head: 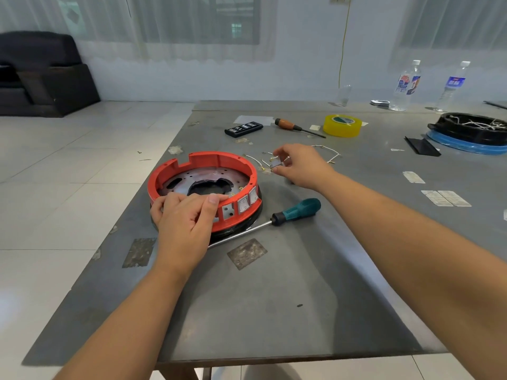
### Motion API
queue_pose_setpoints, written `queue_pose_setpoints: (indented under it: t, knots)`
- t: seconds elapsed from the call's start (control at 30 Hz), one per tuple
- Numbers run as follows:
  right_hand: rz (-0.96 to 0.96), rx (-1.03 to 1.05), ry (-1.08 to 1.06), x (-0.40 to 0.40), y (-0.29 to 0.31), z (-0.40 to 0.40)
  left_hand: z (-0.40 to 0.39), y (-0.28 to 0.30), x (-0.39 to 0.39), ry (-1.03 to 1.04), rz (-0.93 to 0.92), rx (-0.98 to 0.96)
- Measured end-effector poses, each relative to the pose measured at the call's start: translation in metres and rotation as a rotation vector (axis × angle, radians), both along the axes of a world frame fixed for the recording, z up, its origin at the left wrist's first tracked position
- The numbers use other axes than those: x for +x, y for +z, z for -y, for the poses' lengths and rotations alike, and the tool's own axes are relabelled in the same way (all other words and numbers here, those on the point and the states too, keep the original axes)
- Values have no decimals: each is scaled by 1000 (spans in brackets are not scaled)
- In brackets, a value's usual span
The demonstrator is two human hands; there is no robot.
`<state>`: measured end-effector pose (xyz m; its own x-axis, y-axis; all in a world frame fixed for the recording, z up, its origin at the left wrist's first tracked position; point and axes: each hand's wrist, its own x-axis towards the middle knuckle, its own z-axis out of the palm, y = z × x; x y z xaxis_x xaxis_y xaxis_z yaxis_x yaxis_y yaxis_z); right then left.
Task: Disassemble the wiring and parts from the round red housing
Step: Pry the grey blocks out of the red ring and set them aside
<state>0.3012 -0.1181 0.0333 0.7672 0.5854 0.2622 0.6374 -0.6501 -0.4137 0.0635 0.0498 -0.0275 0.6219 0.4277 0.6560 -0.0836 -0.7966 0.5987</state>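
The round red housing (208, 160) lies on the grey table (288, 283), left of centre, with a metal plate inside and two white rocker switches (248, 201) in its near wall. My left hand (183, 220) grips the near rim, thumb on top. To the right of the housing, my right hand (299, 164) pinches a small white switch (275, 163) just above the table. Short white wires (258, 159) with metal terminals lie around it.
A teal-handled screwdriver (296, 209) lies beside the housing. Farther back are a black remote (243, 128), an orange-handled screwdriver (290, 125), yellow tape (342, 125), two bottles (406, 86) and a black and blue round housing (472, 135).
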Motion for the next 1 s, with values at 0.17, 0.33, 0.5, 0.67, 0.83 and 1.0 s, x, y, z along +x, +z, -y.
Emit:
queue_pose_setpoints:
  t: [0.17,0.33,0.5,0.67,0.83,1.0]
  knots:
    - [35,-171,-18,11,-11,-12,1,1,-1,-5,-20,2]
    - [40,-275,-65,14,-19,-16,4,3,0,5,-11,2]
    - [57,-339,-70,14,-22,-20,5,4,-1,16,-26,5]
    - [19,-326,-78,15,-22,-17,3,3,-2,33,-48,23]
    - [-8,-241,-54,-4,-13,-8,2,1,0,53,-55,62]
    - [66,65,66,-52,-13,13,1,0,0,71,-85,114]
